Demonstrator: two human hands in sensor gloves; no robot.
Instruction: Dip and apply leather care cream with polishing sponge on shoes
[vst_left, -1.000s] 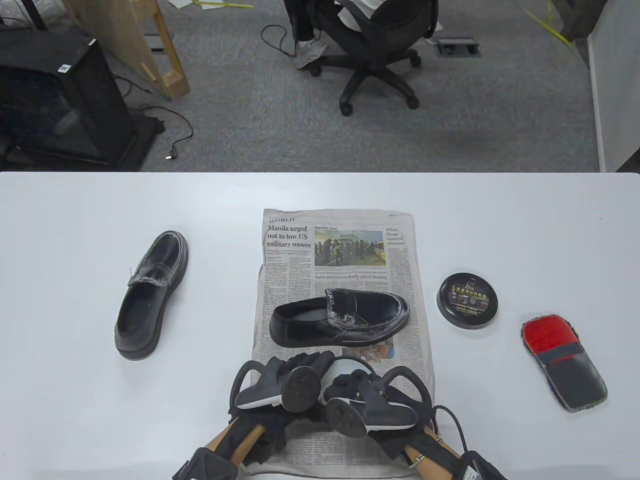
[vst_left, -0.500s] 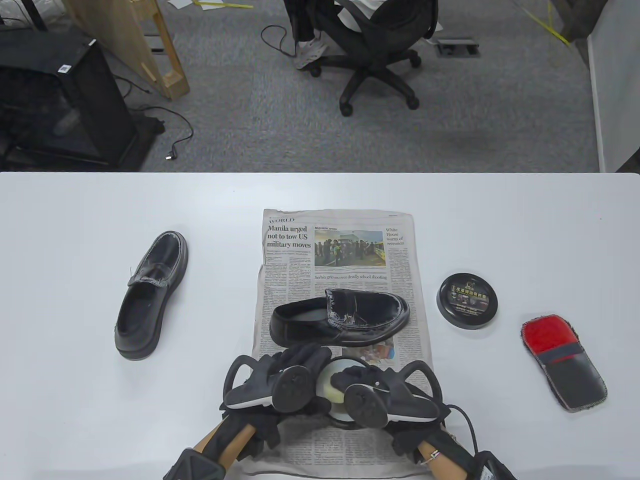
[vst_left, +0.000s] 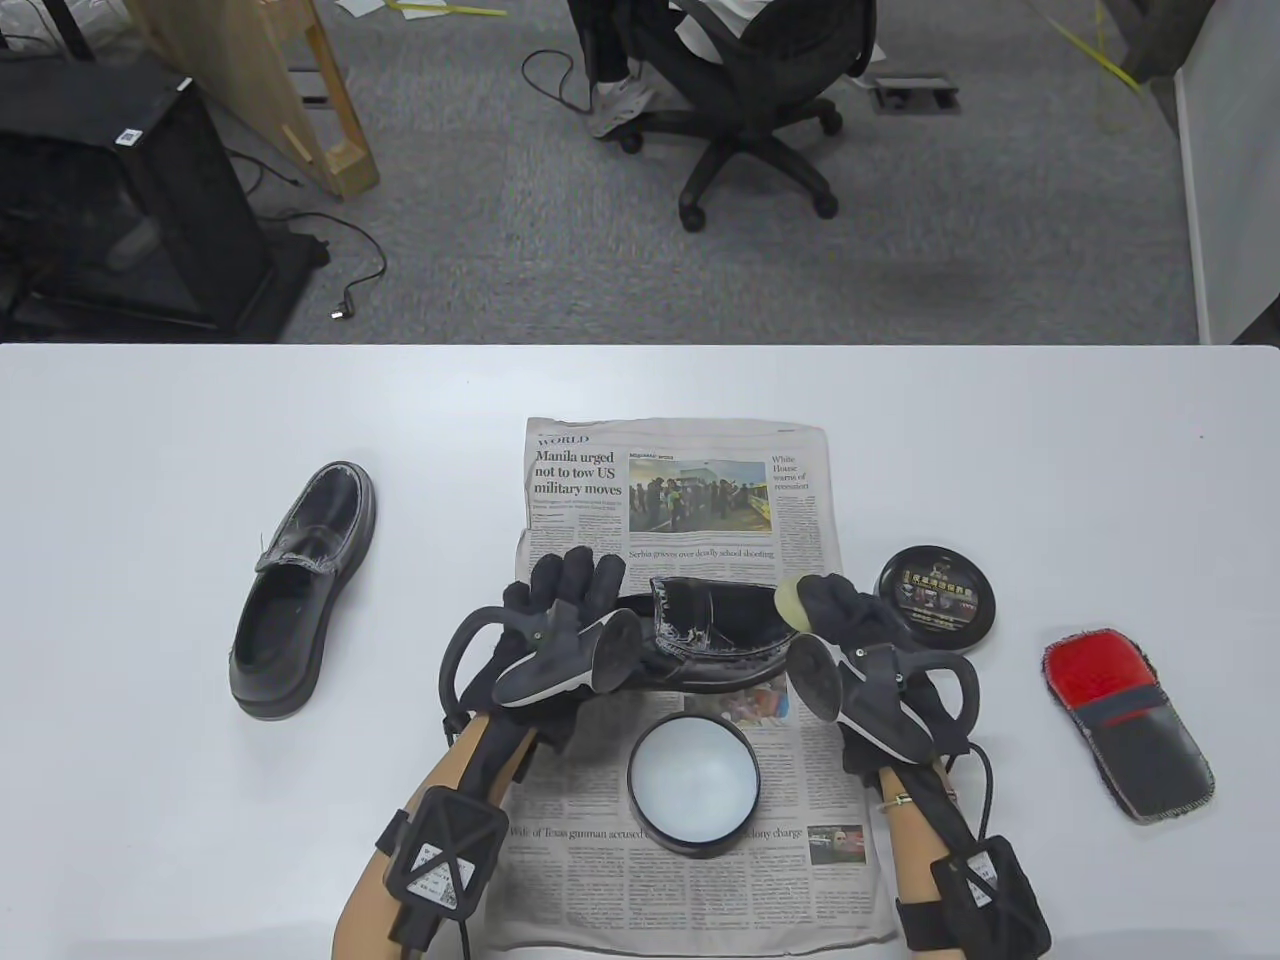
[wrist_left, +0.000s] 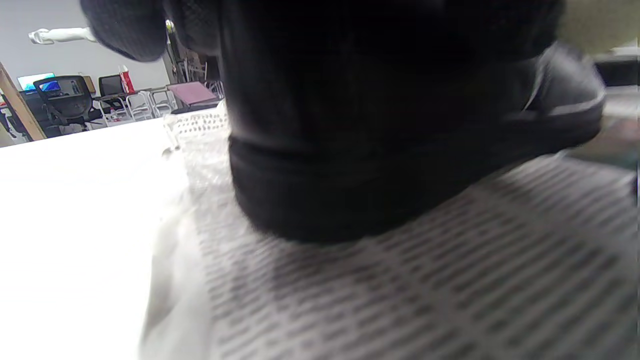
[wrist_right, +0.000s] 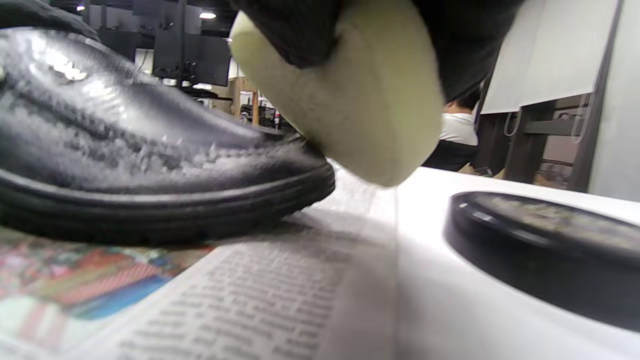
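While a black shoe (vst_left: 690, 640) lies on newspaper (vst_left: 700, 880), the right hand (vst_left: 850, 620) pinches a pale sponge (vst_left: 792, 603) at its toe; the left hand (vst_left: 560, 610) rests over its heel, seemingly gripping it; the open cream tin (vst_left: 692, 785) sits just nearer the person.

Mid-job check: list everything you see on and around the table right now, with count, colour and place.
shoe on newspaper: 1, black, table centre
second shoe: 1, black, table left
newspaper: 1, printed, under centre shoe
open cream tin: 1, black rim, pale inside, on the newspaper's near part
tin lid: 1, black, right of newspaper
polishing mitt: 1, red and grey, far right
sponge: 1, pale yellow, at shoe toe
office chair: 1, black, floor beyond table
left hand: on shoe heel
right hand: holds sponge
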